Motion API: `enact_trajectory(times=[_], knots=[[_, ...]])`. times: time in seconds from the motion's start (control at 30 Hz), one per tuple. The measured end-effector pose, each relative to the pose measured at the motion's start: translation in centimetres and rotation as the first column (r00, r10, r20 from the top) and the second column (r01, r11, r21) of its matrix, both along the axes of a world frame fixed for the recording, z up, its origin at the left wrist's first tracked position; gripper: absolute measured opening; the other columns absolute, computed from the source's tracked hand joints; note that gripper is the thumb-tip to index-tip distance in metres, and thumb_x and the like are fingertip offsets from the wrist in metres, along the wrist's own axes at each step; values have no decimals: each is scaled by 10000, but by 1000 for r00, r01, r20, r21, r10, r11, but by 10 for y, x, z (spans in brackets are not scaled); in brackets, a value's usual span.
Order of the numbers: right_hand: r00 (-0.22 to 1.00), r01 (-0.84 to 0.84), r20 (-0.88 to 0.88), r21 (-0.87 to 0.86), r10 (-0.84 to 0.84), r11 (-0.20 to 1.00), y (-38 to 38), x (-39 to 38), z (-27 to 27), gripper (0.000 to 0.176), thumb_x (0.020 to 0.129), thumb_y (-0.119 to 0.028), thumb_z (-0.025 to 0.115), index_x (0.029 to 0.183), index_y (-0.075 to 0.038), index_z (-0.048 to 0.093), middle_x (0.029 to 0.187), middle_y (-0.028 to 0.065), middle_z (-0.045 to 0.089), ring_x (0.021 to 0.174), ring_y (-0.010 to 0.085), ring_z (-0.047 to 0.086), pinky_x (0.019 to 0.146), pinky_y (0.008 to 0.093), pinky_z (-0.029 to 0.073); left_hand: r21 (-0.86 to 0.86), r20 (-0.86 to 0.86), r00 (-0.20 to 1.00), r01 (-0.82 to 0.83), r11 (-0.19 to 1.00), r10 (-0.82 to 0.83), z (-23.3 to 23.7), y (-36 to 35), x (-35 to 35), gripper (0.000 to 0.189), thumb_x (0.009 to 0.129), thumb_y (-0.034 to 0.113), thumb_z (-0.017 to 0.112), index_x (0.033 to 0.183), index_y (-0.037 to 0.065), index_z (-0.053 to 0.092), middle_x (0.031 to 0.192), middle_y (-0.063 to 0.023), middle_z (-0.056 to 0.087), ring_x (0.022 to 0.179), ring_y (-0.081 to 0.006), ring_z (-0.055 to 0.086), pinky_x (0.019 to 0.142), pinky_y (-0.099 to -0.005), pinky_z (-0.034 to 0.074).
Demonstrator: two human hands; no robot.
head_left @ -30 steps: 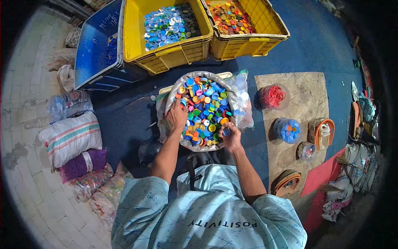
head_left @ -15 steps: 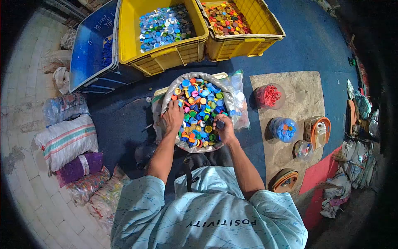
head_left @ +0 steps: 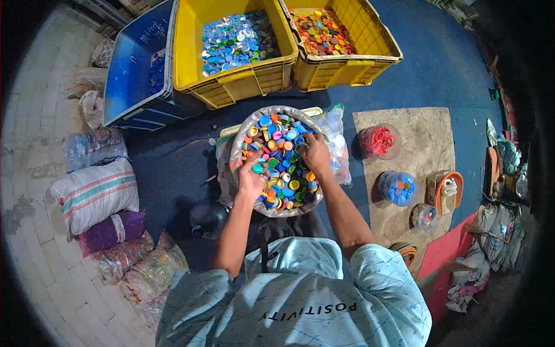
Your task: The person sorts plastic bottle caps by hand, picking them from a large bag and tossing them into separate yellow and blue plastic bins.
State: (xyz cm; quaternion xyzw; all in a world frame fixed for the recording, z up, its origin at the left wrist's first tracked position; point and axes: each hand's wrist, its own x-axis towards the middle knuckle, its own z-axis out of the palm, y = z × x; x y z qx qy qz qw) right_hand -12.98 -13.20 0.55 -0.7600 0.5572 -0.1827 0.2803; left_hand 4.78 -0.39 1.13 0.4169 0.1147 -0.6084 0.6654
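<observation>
A wide sack with a rolled grey rim [head_left: 236, 151] stands before me, full of mixed plastic bottle caps [head_left: 283, 165] in blue, yellow, orange, green and pink. Over its left side is my left hand [head_left: 252, 180], with a green bottle cap [head_left: 257, 168] between thumb and fingers. My right hand [head_left: 317, 155] is at the upper right of the pile, fingers curled down among blue caps. Whatever those fingers hold is hidden.
Beyond the sack stand a blue crate [head_left: 136, 75] and two yellow crates, one with blue and white caps [head_left: 240, 43], one with red and yellow caps [head_left: 324, 34]. Stuffed sacks [head_left: 101, 196] lie left. Tubs of red pieces [head_left: 378, 141] and blue caps [head_left: 397, 188] stand right.
My right hand has moved up the pile, and the dark cap it held no longer shows. My left hand has drawn back toward me and now has a green cap at its fingers.
</observation>
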Motion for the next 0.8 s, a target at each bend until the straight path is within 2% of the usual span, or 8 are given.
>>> enact_trajectory(times=[0.1,0.27,0.4,0.43,0.57,0.63,0.7,0.8], knots=[[989,-76,-130,-35,70,997,-6,7,-14,320,722,-130,654,1036,-105,598,1004,191,531,833,379,609,693,476,506,-103,-212,977,-18,994,-5,7,14,-7,349,832,207,598,1121,14,567,897,-51,582,815,-179,575,638,-284,477],[988,-22,-153,-25,18,999,-4,7,-18,269,725,-140,668,978,-93,590,1034,182,518,826,381,611,688,485,505,-72,-217,976,-46,996,29,13,28,-13,282,877,286,601,1053,67,579,883,-28,595,812,-171,593,629,-283,494],[993,75,93,-58,-69,996,2,2,-25,271,731,-155,668,940,-18,561,937,207,591,846,399,602,710,460,474,-16,-197,980,-25,1000,21,1,33,-13,230,895,280,597,1021,91,558,888,-23,601,800,-158,605,640,-275,516],[964,134,218,94,-152,986,4,1,-27,260,723,-135,662,911,9,553,814,202,608,787,384,602,693,433,468,8,-176,984,-23,1000,24,5,33,-16,240,896,281,597,1036,92,551,901,-27,600,806,-159,604,645,-278,519],[919,278,309,-62,-246,959,31,-7,-16,178,735,-114,633,847,-2,552,752,142,596,634,291,576,624,387,474,129,-78,995,-54,990,65,9,33,-30,261,902,299,590,1051,91,541,918,-36,602,858,-172,603,698,-313,539],[800,365,363,338,-478,868,44,-11,-13,176,745,-121,619,876,-25,550,751,104,586,607,243,564,573,351,470,207,-77,994,-65,976,83,-2,38,-32,275,913,299,572,1078,87,510,918,-50,600,857,-188,605,725,-332,543],[624,308,394,669,-674,677,60,-17,-17,191,759,-132,588,928,-52,546,756,64,569,588,198,551,522,303,457,161,-115,992,-26,987,44,-14,46,-35,246,895,227,586,1050,48,518,930,-86,600,851,-207,601,759,-352,535],[274,-185,415,908,-868,376,83,-31,-11,285,767,-137,499,1044,-73,521,752,47,534,591,178,541,523,281,464,151,-173,985,6,989,20,-13,53,-41,166,884,189,568,953,40,543,907,-111,618,830,-234,606,776,-379,522]])
